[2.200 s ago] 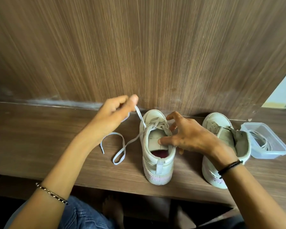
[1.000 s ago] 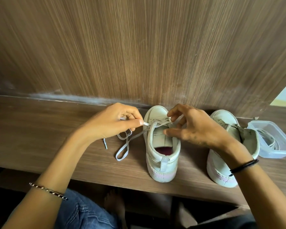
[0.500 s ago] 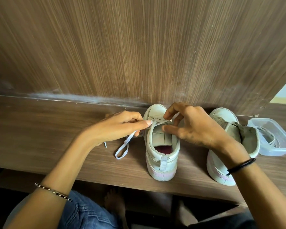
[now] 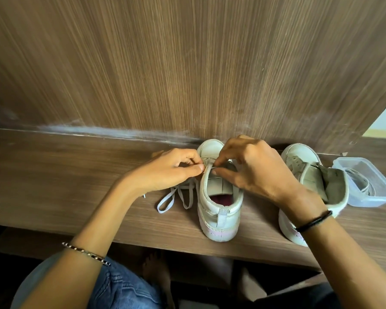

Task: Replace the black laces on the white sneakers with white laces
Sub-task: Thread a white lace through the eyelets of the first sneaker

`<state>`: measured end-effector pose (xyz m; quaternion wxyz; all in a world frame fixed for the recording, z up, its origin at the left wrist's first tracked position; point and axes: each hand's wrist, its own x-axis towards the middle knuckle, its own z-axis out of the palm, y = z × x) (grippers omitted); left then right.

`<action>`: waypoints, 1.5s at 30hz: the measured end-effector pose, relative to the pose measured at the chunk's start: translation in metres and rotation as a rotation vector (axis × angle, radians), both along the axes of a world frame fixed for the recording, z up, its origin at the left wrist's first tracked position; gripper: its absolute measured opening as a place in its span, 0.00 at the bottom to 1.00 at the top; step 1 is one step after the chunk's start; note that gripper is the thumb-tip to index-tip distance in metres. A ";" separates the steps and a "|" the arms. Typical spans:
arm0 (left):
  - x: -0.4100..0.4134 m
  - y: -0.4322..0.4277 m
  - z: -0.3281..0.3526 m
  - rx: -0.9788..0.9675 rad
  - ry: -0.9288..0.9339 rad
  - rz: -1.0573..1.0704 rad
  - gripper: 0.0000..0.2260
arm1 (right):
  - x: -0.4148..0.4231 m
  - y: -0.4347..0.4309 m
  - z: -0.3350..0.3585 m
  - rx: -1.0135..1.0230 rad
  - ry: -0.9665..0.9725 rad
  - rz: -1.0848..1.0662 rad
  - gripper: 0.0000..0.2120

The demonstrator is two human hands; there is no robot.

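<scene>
A white sneaker (image 4: 218,210) stands heel toward me on the wooden shelf (image 4: 54,175), partly threaded with a white lace (image 4: 176,197). My left hand (image 4: 167,170) pinches the lace at the shoe's upper left eyelets. My right hand (image 4: 254,170) holds the shoe's right eyelet edge between thumb and forefinger; whether it also pinches the lace is hidden. The lace's loose part loops on the shelf left of the shoe. A second white sneaker (image 4: 310,175) stands to the right with its tongue pulled out, my right wrist crossing over it.
A clear plastic box (image 4: 370,181) with another lace coiled inside sits at the far right. A wood-grain wall (image 4: 187,74) rises directly behind the shoes. The shelf's front edge runs just below the sneakers' heels, and my knee in jeans shows underneath.
My left hand moved right from a raised pull out at the side to the shoe's eyelets, and the lace went slack on the shelf. My right hand shifted slightly up the eyelet row.
</scene>
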<state>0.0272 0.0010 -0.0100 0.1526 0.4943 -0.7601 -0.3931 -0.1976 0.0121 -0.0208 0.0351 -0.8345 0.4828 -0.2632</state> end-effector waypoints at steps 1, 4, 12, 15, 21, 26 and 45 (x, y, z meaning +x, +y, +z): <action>-0.003 0.000 -0.001 0.002 0.010 0.007 0.08 | 0.000 0.000 -0.001 -0.008 0.018 -0.008 0.05; -0.008 0.001 0.000 0.019 0.046 0.029 0.13 | 0.000 0.001 0.000 -0.019 0.042 -0.003 0.04; -0.008 0.000 0.007 0.016 0.111 0.099 0.11 | -0.002 -0.001 0.001 -0.001 -0.002 0.016 0.03; -0.005 0.000 0.009 0.097 0.150 0.147 0.13 | -0.006 -0.003 0.000 0.086 -0.074 -0.011 0.12; -0.006 -0.003 0.007 0.136 0.160 0.145 0.12 | -0.012 0.000 0.007 0.275 -0.118 -0.065 0.12; -0.008 -0.004 0.005 0.117 0.163 0.241 0.11 | -0.010 0.001 0.010 0.298 -0.131 -0.052 0.13; 0.011 -0.010 0.002 0.199 -0.066 0.141 0.16 | -0.012 0.000 0.008 0.246 -0.070 -0.015 0.12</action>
